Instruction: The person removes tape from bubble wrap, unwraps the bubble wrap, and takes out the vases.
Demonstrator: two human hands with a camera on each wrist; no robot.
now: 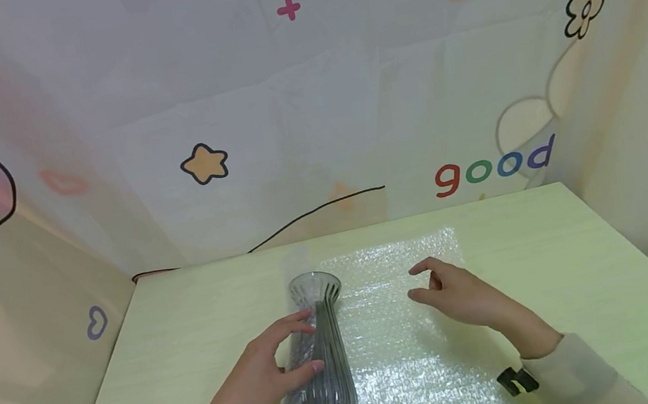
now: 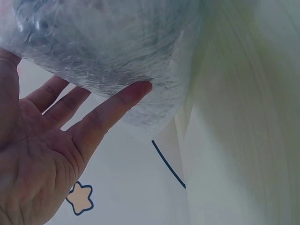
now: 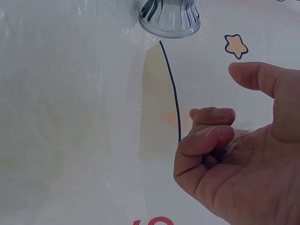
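Note:
A ribbed grey glass vase (image 1: 337,359) lies on its side on a sheet of bubble wrap (image 1: 392,332), its flared mouth toward the wall. The wrap's left edge is folded up over the vase's left side. My left hand (image 1: 262,374) rests on that covered side, its fingers spread and lightly bent. In the left wrist view, the thumb and fingertips touch the wrap (image 2: 122,51) around the vase. To the right, my right hand (image 1: 462,293) hovers over the sheet and holds nothing. Its fingers are loosely curled with the thumb apart, as the right hand (image 3: 239,154) shows in the right wrist view.
The pale green table (image 1: 203,320) extends to both sides of the sheet. A printed cloth wall (image 1: 272,196) with stars, hearts and the word "good" stands behind the table and along its sides. A black clip-like piece (image 1: 518,380) is at the right sleeve.

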